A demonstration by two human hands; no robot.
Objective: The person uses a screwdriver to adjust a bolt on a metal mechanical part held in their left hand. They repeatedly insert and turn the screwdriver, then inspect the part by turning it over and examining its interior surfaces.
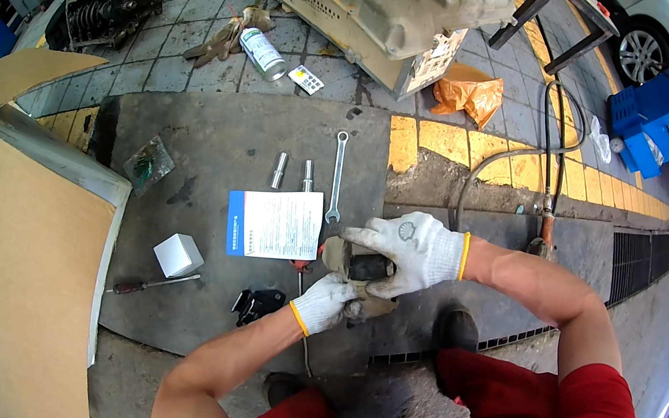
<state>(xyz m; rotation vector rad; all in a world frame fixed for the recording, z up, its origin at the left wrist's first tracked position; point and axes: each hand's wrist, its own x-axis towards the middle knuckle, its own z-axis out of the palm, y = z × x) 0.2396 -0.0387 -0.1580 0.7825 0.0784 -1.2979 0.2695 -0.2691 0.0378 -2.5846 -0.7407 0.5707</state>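
Note:
Between my hands, over the dark mat, is a grimy grey-brown metal part with a black rounded middle [369,267]. My right hand [417,246], in a white knit glove with a yellow cuff, wraps over its top and right side. Lower down, my gloved left hand [326,303] grips its left side. The fingers partly hide the part, so its exact kind does not show. Just beyond lies a printed leaflet with a blue edge [277,228]. A red-handled tool with a long shaft [300,282] lies close to my left hand, beside a small black part [258,305].
On the mat lie a combination wrench [337,174], two metal sleeves [280,170], a white box [179,255], a screwdriver [152,283] and a plastic bag [149,165]. Cardboard [31,262] stands left. Farther off are a spray can [262,53], an engine part [397,5] and a hose [492,163].

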